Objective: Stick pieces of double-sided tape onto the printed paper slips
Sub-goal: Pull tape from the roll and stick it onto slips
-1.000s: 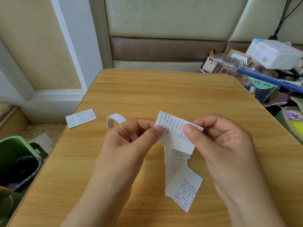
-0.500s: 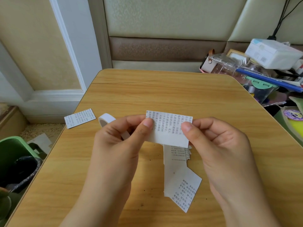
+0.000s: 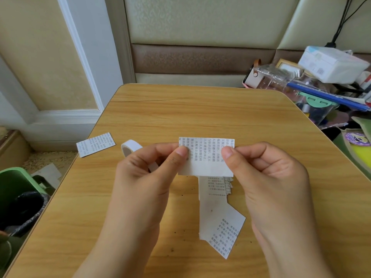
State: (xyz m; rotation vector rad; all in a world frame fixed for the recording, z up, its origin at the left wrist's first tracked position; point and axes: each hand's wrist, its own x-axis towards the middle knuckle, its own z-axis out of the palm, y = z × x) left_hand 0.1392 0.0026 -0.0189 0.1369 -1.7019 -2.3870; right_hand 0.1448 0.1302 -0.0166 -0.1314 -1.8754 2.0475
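I pinch the slip [image 3: 206,157] flat above the bench [image 3: 200,113], left hand [image 3: 140,177] and right hand [image 3: 267,177] gripping opposite edges, likely steadying it for tape [image 3: 130,148].

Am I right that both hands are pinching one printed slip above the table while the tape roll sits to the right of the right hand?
Not quite: the head view shows the tape roll to the left, partly behind the left hand. The rest holds: that hand and the right hand pinch one printed slip above the table.
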